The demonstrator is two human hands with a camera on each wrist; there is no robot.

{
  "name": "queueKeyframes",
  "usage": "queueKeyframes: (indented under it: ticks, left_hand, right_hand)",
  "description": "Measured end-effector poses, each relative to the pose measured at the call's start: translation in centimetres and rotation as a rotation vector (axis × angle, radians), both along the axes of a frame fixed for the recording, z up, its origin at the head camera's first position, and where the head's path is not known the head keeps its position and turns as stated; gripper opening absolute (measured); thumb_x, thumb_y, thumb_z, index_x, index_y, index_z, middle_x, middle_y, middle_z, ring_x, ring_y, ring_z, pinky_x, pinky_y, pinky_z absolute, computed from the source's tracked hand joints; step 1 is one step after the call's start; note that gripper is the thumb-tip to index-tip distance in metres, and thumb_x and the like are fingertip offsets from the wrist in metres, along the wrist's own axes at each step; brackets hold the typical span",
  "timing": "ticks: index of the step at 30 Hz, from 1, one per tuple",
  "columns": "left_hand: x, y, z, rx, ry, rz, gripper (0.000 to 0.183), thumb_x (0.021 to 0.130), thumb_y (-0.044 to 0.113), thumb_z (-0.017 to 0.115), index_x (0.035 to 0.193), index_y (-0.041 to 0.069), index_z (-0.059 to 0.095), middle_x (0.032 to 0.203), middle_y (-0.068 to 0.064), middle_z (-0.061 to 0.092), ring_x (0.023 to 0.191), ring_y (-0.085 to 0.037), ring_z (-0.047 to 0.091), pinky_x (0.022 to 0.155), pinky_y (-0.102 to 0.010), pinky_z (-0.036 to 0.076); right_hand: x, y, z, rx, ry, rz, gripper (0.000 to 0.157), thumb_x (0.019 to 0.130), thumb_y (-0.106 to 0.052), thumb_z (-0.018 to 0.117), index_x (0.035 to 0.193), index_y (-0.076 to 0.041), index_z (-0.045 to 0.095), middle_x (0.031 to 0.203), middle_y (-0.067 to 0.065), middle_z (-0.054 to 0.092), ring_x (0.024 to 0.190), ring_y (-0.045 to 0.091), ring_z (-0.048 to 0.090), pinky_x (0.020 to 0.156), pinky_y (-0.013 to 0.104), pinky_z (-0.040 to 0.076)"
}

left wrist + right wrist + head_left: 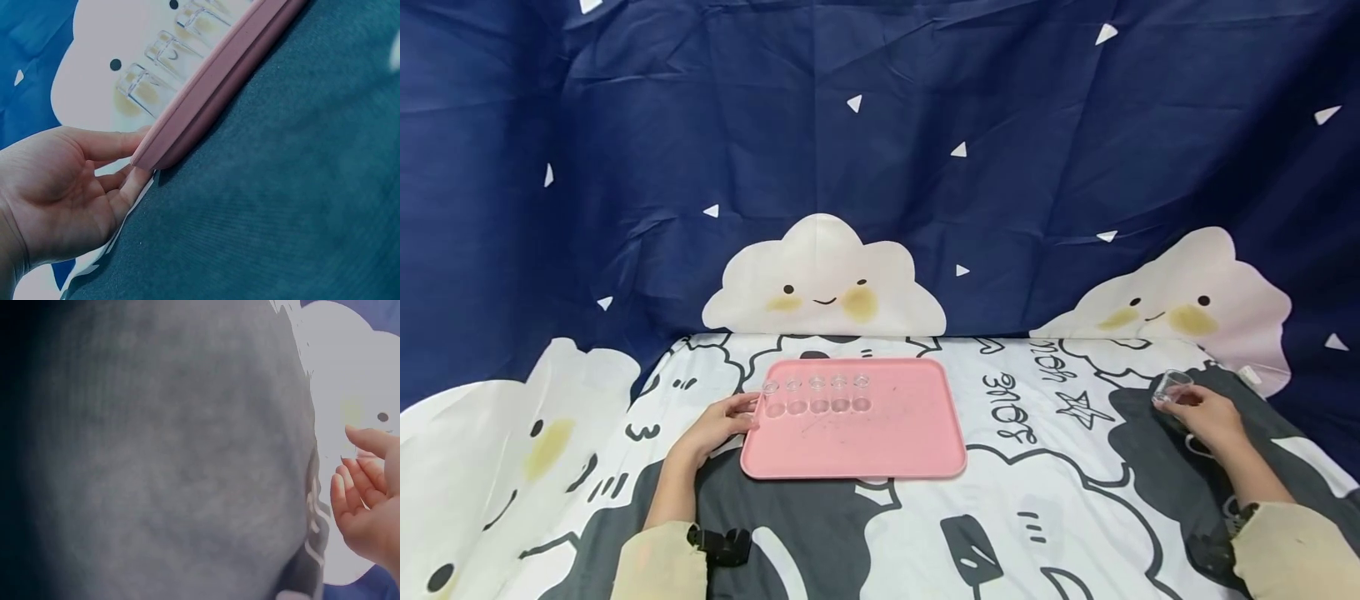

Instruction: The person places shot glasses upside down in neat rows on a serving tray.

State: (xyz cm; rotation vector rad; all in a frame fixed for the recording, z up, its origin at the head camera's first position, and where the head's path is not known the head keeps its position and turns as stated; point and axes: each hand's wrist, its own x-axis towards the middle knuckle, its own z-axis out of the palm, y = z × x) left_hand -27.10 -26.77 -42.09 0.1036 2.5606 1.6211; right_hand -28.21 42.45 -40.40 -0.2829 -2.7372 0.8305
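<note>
My left hand (715, 427) is at the left edge of a pink tray (887, 454). In the left wrist view, its thumb lies on the tray's rim (206, 94) and its fingers reach below, pinching the edge. Several small clear cups (818, 395) stand upright in a row on the tray's left half. Far to the right, my right hand (1212, 421) holds another clear cup (1172, 385), tilted, between thumb and fingers. The right wrist view shows that hand (375, 494) at its right edge, but the cup cannot be made out against the bright background.
A black, white and grey patterned cloth (1022, 508) covers the table. Behind it hangs a dark blue curtain (880, 167) with white clouds. Pale loops, perhaps a cord (1198, 446), lie beside the right forearm.
</note>
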Motion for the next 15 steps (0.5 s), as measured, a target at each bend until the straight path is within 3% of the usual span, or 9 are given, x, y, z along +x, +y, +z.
queueKeyframes:
  ticks: [6,15]
  left_hand:
    - [0.0,0.0,0.0,0.002,-0.004,0.0,0.055,0.086,0.008,0.059,0.135,-0.006,0.038,0.125,-0.025,0.047,0.109,-0.033,0.049,0.089,-0.042,0.04]
    - [-0.1,-0.1,-0.1,0.004,-0.003,0.002,0.055,0.086,0.007,0.059,0.135,-0.006,0.039,0.124,-0.024,0.049,0.108,-0.031,0.049,0.089,-0.041,0.041]
  right_hand:
    - [-0.6,-2.0,0.9,0.011,0.002,0.077,0.05,0.083,-0.033,0.065,0.105,0.01,0.053,0.098,0.03,0.054,0.083,0.038,0.05,0.06,0.038,0.037]
    - [-1.1,-4.7,2.3,-0.023,0.044,0.201,0.042,0.082,-0.029,0.067,0.102,0.006,0.057,0.095,0.025,0.058,0.088,0.037,0.052,0.064,0.037,0.039]
